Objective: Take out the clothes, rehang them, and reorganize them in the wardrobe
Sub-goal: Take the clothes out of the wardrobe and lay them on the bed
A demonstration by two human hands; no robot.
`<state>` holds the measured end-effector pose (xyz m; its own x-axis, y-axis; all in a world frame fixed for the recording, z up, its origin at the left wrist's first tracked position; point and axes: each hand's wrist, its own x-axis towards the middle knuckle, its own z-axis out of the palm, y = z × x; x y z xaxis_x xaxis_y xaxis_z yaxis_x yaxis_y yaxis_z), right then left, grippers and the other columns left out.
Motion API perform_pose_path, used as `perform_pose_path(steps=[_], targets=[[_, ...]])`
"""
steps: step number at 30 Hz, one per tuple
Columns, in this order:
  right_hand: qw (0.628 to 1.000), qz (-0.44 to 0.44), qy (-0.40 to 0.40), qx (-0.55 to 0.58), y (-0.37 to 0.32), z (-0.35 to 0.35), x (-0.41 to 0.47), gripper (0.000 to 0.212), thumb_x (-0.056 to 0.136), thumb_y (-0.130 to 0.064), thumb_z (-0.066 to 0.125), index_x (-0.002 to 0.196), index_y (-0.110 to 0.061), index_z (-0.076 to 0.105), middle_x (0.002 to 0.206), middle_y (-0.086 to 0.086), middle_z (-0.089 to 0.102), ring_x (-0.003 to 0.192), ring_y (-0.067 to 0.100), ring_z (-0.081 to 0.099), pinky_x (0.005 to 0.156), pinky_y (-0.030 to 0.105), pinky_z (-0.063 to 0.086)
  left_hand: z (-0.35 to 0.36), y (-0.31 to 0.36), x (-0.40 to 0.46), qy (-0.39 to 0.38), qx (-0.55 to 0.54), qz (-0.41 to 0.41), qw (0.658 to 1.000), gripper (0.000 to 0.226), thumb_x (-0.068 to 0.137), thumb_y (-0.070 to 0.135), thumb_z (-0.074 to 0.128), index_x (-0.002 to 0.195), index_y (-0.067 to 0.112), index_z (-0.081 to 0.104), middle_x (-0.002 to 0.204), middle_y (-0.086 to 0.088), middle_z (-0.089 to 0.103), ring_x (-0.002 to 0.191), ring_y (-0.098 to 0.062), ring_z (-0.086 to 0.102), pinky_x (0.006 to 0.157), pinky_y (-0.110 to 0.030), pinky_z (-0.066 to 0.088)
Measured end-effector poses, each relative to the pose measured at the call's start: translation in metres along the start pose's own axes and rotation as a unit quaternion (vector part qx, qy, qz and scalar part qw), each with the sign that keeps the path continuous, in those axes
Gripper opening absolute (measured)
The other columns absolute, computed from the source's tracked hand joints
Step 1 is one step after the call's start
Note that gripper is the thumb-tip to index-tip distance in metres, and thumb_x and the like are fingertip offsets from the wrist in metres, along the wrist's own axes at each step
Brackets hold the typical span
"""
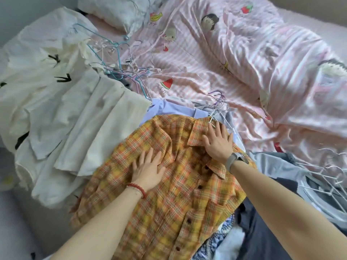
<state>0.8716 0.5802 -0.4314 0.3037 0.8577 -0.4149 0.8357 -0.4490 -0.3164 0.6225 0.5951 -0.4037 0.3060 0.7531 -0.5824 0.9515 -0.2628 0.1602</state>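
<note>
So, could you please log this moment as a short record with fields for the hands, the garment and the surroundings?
left hand: left hand lies flat, fingers straight, on the plaid shirt
right hand: right hand lies flat on the shirt's collar
shirt state: spread on the clothes pile, buttoned, a hanger hook showing past its collar
spare hangers: loose hangers tangled on the bed
other clothes: white garments to the left
surface: striped pink bedsheet

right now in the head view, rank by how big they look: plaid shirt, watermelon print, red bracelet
1. plaid shirt, by far the largest
2. red bracelet
3. watermelon print, close to the bracelet; it lies farther away, so that order is unsure
</note>
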Motion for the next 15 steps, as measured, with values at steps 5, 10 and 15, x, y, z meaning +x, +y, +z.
perform_pose_path(steps=[5,10,15], targets=[[0.992,-0.073,0.098,0.017,-0.046,-0.021,-0.029,0.052,0.096,-0.037,0.03,0.143,-0.017,0.022,0.154,0.007,0.015,0.143,0.025,0.005,0.114,0.05,0.003,-0.035,-0.004,-0.023,0.134,-0.007,0.019,0.991,0.053,0.096,0.038,0.034,0.146,0.027,0.02,0.156,0.0,0.009,0.143,-0.018,0.003,0.115,-0.046,0.006],[0.975,-0.185,0.122,0.024,-0.125,-0.03,-0.086,0.041,0.093,-0.026,0.042,0.133,-0.018,0.043,0.144,0.008,0.038,0.139,0.028,0.021,0.112,0.051,0.013,-0.069,-0.051,-0.09,0.277,-0.023,-0.002,0.961,0.046,0.094,0.03,0.04,0.139,0.022,0.036,0.148,0.001,0.033,0.137,-0.016,0.024,0.111,-0.041,0.02],[0.942,-0.326,0.072,0.016,-0.228,-0.004,-0.175,0.036,0.092,-0.028,0.042,0.126,-0.022,0.052,0.14,0.003,0.043,0.136,0.024,0.026,0.111,0.044,0.016,-0.05,-0.143,-0.208,0.368,-0.099,-0.114,0.917,0.035,0.091,0.019,0.052,0.124,0.013,0.057,0.135,-0.005,0.051,0.127,-0.023,0.043,0.104,-0.044,0.028]])
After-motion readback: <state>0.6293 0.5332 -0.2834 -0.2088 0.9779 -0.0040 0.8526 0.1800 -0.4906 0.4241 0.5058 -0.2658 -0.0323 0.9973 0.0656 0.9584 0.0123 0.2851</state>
